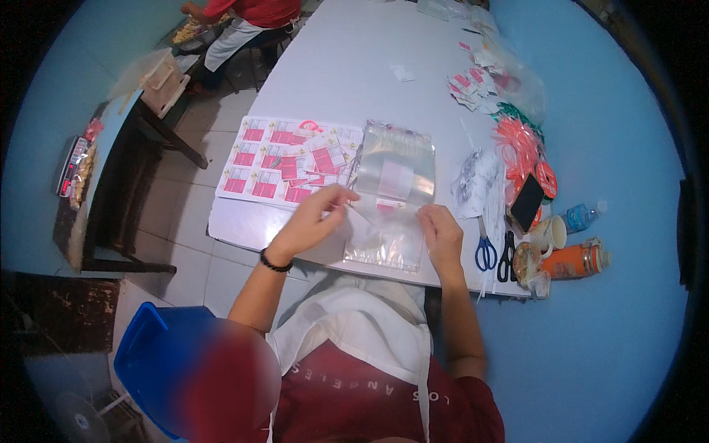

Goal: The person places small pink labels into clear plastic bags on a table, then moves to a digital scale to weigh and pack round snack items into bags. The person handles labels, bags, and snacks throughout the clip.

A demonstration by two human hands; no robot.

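A clear plastic bag (383, 246) lies flat at the table's near edge, between my two hands. My right hand (443, 235) has its fingers curled onto the bag's right edge. At the bag's upper left is my left hand (321, 213), thumb and forefinger close together by a thin pale edge; whether it grips that cannot be made out. A small pink-and-white label (390, 205) shows at the top of this bag. Just beyond lies a stack of clear bags (396, 144). Printed label sheets (243, 158) are left of the stack, with loose cut labels (327, 155) on them.
Blue-handled scissors (486, 253), black-handled scissors (506, 260), a phone (527, 204), a mug (550, 233) and an orange bottle (573, 261) line the right edge. Ribbon (518, 141) lies beyond. A blue chair (149, 354) stands at left; another person (255, 16) sits far left.
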